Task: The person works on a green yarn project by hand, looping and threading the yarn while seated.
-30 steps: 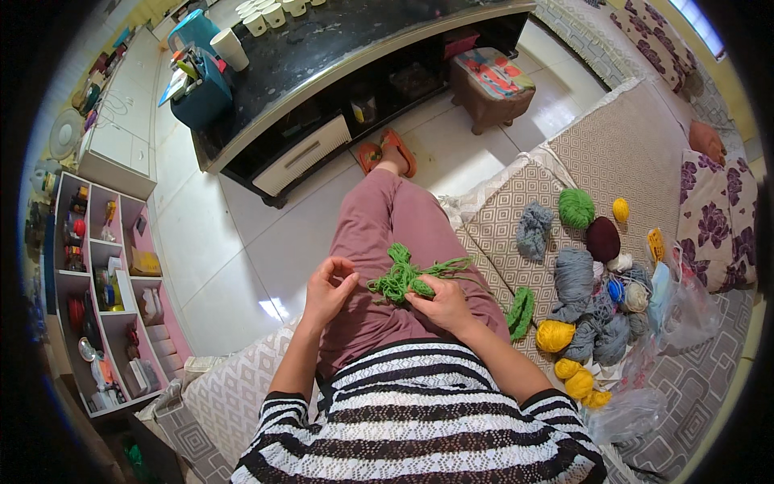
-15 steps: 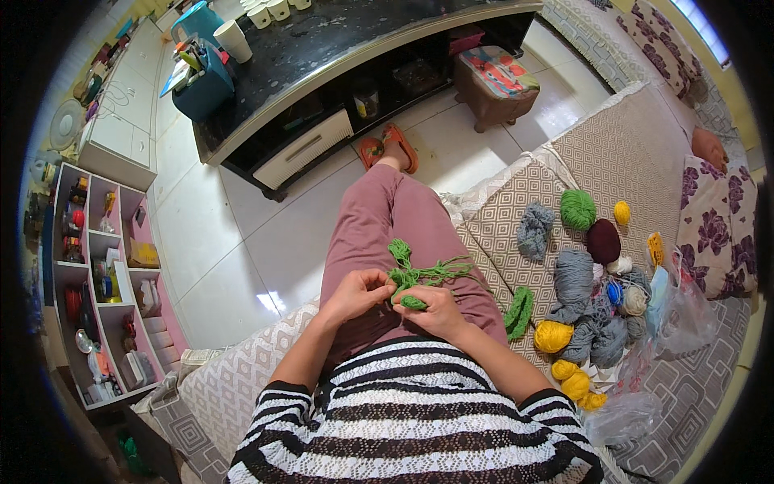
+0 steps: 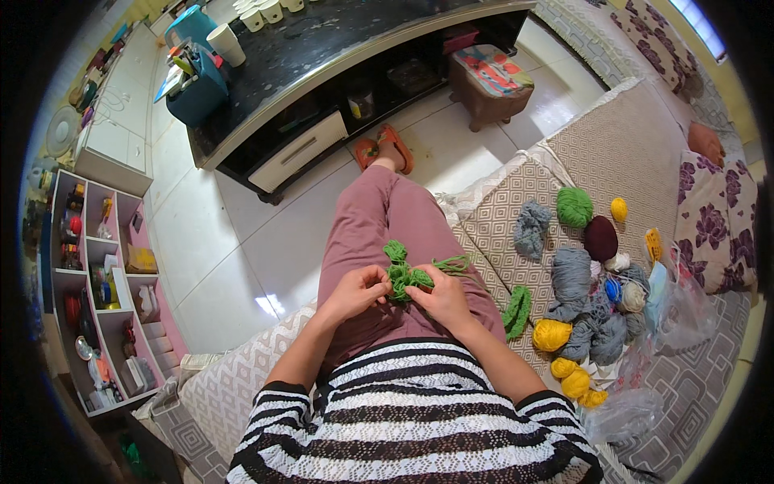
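A loose tangle of green yarn [image 3: 397, 278] lies over my thighs, with part of it between my two hands. My left hand [image 3: 355, 294] pinches its left side, thumb and fingertips together. From the right, my right hand [image 3: 443, 295] grips the yarn with thumb and fingers. A small clump of the yarn sticks out beyond my fingers toward the knees, and loose strands [image 3: 451, 264] spread rightward past my right hand. Beside my right thigh, a green knitted or crocheted strip [image 3: 517, 313] rests on the sofa. My fingers hide some of the worked part.
On the patterned sofa [image 3: 516, 194] to my right are a green yarn ball [image 3: 575, 208], a maroon ball [image 3: 601, 239], grey yarn [image 3: 572, 278], yellow balls [image 3: 551, 335] and plastic bags [image 3: 685, 315]. Ahead stands a black-topped table [image 3: 322, 48]; an open shelf unit [image 3: 101, 282] is at left.
My right hand has shifted slightly right and away from me. The green yarn between my hands has been turned and bunched, and fewer loose strands show. The view has shifted slightly.
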A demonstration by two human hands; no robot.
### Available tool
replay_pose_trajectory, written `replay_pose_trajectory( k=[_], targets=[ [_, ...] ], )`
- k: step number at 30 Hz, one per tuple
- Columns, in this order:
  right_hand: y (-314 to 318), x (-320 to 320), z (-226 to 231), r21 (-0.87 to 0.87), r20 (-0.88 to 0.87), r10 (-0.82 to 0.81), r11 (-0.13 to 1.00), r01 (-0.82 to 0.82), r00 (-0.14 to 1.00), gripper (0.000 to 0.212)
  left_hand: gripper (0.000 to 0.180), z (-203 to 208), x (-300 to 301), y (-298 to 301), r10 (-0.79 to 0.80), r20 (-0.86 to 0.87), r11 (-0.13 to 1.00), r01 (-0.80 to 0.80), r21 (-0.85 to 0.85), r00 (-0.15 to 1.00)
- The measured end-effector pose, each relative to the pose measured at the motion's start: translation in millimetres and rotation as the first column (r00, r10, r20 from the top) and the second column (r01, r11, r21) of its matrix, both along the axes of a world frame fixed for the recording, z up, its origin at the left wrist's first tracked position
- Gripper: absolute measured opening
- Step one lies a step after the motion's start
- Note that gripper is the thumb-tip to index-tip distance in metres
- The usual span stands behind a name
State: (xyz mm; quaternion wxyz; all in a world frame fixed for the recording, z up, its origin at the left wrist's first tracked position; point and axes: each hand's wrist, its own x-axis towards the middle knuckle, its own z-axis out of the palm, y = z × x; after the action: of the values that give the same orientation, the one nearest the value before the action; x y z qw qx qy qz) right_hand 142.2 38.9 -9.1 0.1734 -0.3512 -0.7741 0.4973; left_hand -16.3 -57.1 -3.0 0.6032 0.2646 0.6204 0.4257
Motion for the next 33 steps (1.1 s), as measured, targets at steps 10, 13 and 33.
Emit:
replay_pose_trajectory(
  k=[10, 13, 33],
  targets=[
    [3.3, 3.2, 4.4, -0.071, 0.046, 0.013, 0.997, -0.009, 0.999, 0.031, 0.013, -0.4, 6.3, 12.8, -0.203, -0.310, 0.979, 0.187, -0.081, 0.929],
    [4.2, 2.5, -3.8, -0.056, -0.050, -0.047, 0.997, 0.044, 0.998, 0.030, 0.010, -4.1, 6.2, 11.5, -0.174, -0.325, 0.985, 0.171, -0.038, 0.929],
    [12.8, 4.7, -4.2, -0.540, -0.144, -0.301, 0.822, 0.180, 0.943, 0.005, 0.010, 1.1, -23.7, -4.4, 0.169, 0.267, 0.975, -0.201, 0.097, 0.949]
  ],
)
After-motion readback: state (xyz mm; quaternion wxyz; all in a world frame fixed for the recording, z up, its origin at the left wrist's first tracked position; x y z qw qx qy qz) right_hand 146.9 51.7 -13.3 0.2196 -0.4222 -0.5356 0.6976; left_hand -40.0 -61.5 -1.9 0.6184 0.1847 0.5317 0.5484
